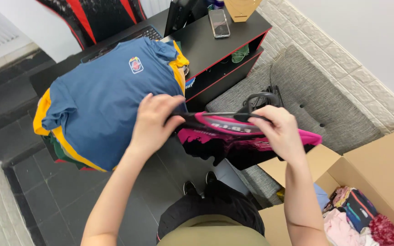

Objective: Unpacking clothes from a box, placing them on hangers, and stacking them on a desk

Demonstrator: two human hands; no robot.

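My left hand [153, 122] grips one end of a pink and black garment [233, 136] that hangs on a black hanger [257, 101]. At the hanger's other side, my right hand [278, 130] holds the same garment near the hook. The garment hangs in front of me at chest height. Just left of my left hand lies a blue shirt with yellow trim [106, 98], spread on top of a pile of clothes.
A black desk [206, 43] with a phone [219, 23] stands beyond the shirt. A grey cushioned seat [315, 105] is to the right. A cardboard box [379, 173] with mixed clothes [356, 218] sits at lower right. Dark tiled floor lies below.
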